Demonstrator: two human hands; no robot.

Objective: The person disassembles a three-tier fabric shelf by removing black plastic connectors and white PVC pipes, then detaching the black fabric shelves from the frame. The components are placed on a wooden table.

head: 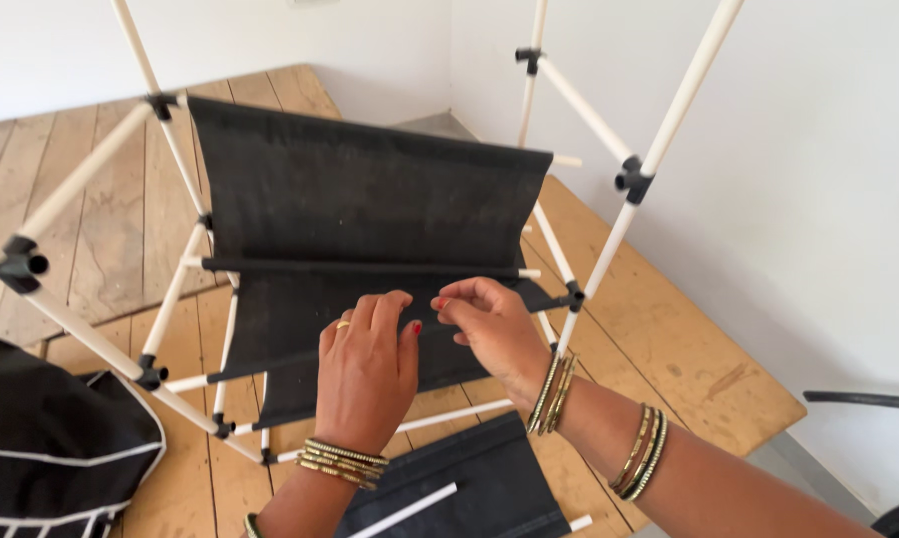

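Nearest the lens, at the bottom of the frame, a loose black fabric panel (479,478) lies flat on the wooden desk (669,339) with a white rod (402,511) resting on it. Just above it the two forearms come in, each stacked with gold bangles (342,460).

The left hand (367,369) sits in the lower middle, fingers curled down onto the front edge of the black fabric shelf (360,199), pressing rather than gripping. The right hand (491,324) is just beside it to the right, thumb and forefinger pinched together at that same edge; whether cloth is caught between them cannot be made out.

That shelf hangs slack in the centre of the frame, slung over a white cross rod (370,267) of the tube frame (609,234) with its black corner connectors (631,179). As I judge it, the edge wants working along evenly, the left hand keeping the cloth taut while the right feeds it, so the hem does not bunch.

At lower left, a folded black cover with white piping (51,448) lies apart from both hands.
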